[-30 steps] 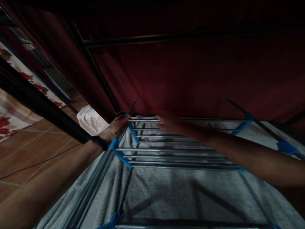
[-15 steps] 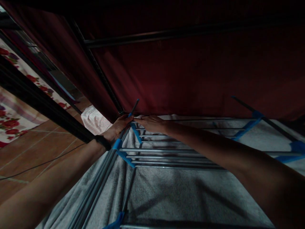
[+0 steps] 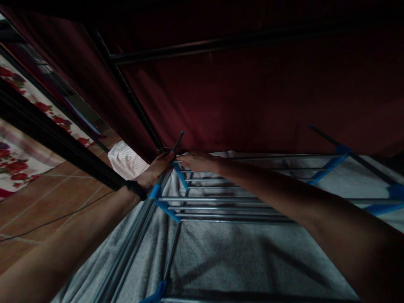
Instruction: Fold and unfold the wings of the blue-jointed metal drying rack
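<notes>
A metal drying rack (image 3: 221, 199) with grey tubes and blue plastic joints lies over a grey blanket (image 3: 227, 252). At its far left corner my left hand (image 3: 159, 165) is closed around the upright tube, by the blue joint. My right hand (image 3: 198, 162) reaches across from the right and grips the same corner, where the end of the top rail meets the joint. The fingers of both hands nearly meet there and partly cover the joint. The upright tube's blue-capped tip (image 3: 182, 133) sticks out beyond my hands. A dark band circles my left wrist.
Dark red cloth (image 3: 252, 101) hangs behind a black metal frame (image 3: 132, 101). Loose grey tubes (image 3: 126, 256) lie along the blanket's left side. A striped cloth (image 3: 126, 162), tiled floor (image 3: 63, 189), a thin cable and flowered fabric (image 3: 15, 164) are on the left.
Both hands stay at the same corner of the rack, with only slight shifts of the fingers. The rack's right end sits marginally differently; otherwise the scene looks the same.
</notes>
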### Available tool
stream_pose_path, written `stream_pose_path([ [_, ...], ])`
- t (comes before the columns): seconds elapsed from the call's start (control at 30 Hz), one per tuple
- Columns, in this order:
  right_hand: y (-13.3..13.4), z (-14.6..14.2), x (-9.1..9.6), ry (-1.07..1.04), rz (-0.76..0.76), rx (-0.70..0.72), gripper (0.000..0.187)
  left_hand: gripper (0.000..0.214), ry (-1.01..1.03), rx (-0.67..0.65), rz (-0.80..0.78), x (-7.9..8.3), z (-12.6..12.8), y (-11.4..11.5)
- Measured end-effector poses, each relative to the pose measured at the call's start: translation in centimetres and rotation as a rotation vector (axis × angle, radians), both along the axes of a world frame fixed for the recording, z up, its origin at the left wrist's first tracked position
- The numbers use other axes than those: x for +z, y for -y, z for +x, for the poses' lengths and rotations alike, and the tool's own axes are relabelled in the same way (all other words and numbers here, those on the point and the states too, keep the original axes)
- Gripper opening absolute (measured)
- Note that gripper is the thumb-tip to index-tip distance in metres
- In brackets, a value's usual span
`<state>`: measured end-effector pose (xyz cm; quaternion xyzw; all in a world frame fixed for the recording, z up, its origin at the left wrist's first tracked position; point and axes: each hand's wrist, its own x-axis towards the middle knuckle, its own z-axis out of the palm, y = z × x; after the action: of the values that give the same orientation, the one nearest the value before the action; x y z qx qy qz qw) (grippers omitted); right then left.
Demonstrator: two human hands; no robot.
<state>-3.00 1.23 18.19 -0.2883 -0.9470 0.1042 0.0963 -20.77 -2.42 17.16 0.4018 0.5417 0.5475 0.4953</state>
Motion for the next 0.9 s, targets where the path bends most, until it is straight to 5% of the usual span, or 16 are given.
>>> stream_pose_path([
  [0.2, 0.4, -1.9, -0.6, 0.015, 0.079, -0.039, 0.036, 0.025, -0.009, -0.005, 0.013, -0.1, 0.0, -0.1],
  [0.9, -2.1, -3.1, -0.1, -0.034, -0.105, -0.127, 0.032, 0.019, 0.003, -0.055, 0.048, -1.7, -1.3, -1.4],
])
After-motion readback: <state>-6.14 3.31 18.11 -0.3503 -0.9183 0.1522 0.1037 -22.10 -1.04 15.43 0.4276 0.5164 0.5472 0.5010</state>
